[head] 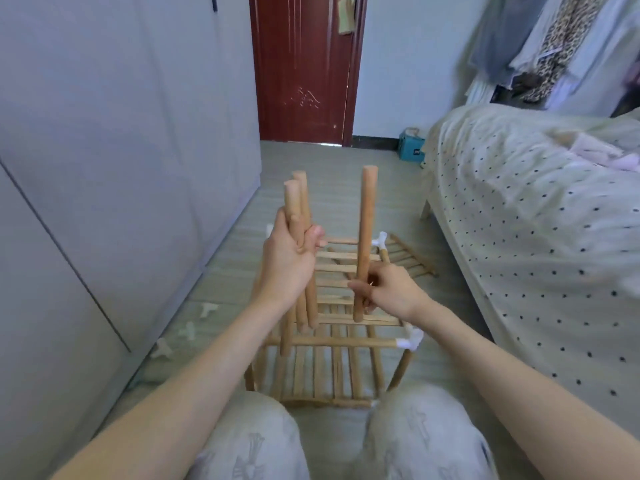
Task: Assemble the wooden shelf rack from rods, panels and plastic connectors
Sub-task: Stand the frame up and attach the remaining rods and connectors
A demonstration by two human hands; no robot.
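The left hand (289,252) grips a bundle of rods (300,216) — two tops show clearly, and further rods in the bundle hang below the wrist (exact count cannot be told). The right hand (388,292) pinches a single rod (365,244) near its lower end and holds it almost upright, its bottom tip hanging above the slats and not seated in anything.

The partly built rack (332,355) stands on the floor between the knees. Its upper slatted panel (341,271) is framed by horizontal rods, with white plastic connectors at the near right corner (410,341) and the far right corner (379,240). A second panel (412,259) lies flat on the floor just beside the rack, toward the bed (536,237). Loose connectors (188,329) lie on the floor to the left, near the cabinet (104,168).

Probable step: fitting the single rod as an upright into a corner connector.

Hazards:

- Low grip on a long rod. The top may swing, so the tip enters the socket at an angle and jams or splits the plastic.
- Downward force on an unbraced frame. Both hands are occupied; nothing steadies the rack, and it may rack sideways or pop a lower joint.
- Overfull left hand. A rod may slip out and knock the frame.
- Loose connectors lie outside easy reach.
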